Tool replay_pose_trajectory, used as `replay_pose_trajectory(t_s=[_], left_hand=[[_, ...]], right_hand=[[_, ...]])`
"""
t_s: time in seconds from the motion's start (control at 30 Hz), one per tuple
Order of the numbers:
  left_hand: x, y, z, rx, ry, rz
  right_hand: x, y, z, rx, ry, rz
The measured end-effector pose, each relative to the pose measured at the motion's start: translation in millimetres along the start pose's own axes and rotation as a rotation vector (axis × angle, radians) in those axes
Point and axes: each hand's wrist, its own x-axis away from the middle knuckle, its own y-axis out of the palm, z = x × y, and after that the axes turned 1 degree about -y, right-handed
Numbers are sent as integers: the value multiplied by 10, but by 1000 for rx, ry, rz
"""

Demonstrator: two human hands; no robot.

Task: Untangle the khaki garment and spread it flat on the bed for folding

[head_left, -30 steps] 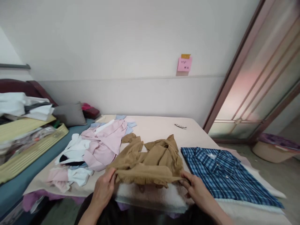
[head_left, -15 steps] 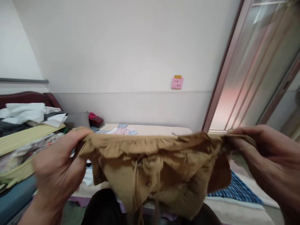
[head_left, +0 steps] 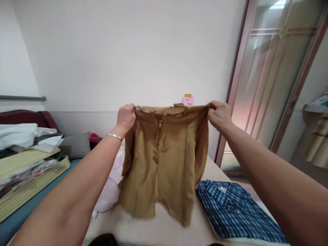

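A tan brown garment (head_left: 164, 160) with a drawstring hangs in the air in front of me, held up by its top edge at arm's length. My left hand (head_left: 126, 116) grips the top left corner, a thin bracelet on its wrist. My right hand (head_left: 219, 114) grips the top right corner. The garment's lower edge hangs just above the cream table (head_left: 164, 232).
A folded blue plaid shirt (head_left: 235, 210) lies on the table at the right. Pink and white clothes (head_left: 110, 191) lie behind the garment at the left. A stack of folded things (head_left: 28, 143) sits at the far left, a sliding door (head_left: 269, 78) at the right.
Both hands have lifted the tan garment off the table and stretched out, so it now hangs open at arm's length instead of lying bunched near the table's front edge.
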Motion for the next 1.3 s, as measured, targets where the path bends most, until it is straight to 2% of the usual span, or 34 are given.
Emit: replay_pose_trajectory(t_s=[0.07,0.13,0.2,0.3,0.4,0.43,0.5,0.57,0.67,0.77,0.9,1.1,1.3], left_hand=[[-193,-44,47,15,2,71],[-123,-95,47,30,3,116],[202,-109,-12,71,31,156],[1023,14,-208,169,97,148],[1991,333,-447,204,70,-25],[2303,469,-512,204,49,-112],[2864,750,-594,201,-14,-319],[3312,1001,-609,181,-76,-534],[3751,1255,-556,134,-130,-804],[3967,1341,-512,102,-140,-987],[4042,1255,-502,75,-151,-1107],[3964,862,-376,19,-174,-1165],[4155,493,-289,-179,-132,-1339]], right_hand=[[-159,-109,-83,-106,-18,100],[-73,-234,-161,-177,-58,137],[245,-330,-201,-195,-98,126],[1010,-322,-98,-152,-111,-4],[1879,-70,236,-165,-104,-209],[2153,54,376,-175,-105,-245],[2652,318,654,-152,-71,-402],[3069,555,891,-89,-7,-554],[3537,784,1139,19,60,-734],[3835,848,1270,78,67,-839],[3998,765,1307,123,55,-883],[3976,532,1240,113,44,-909],[4148,305,1085,153,31,-1039]])
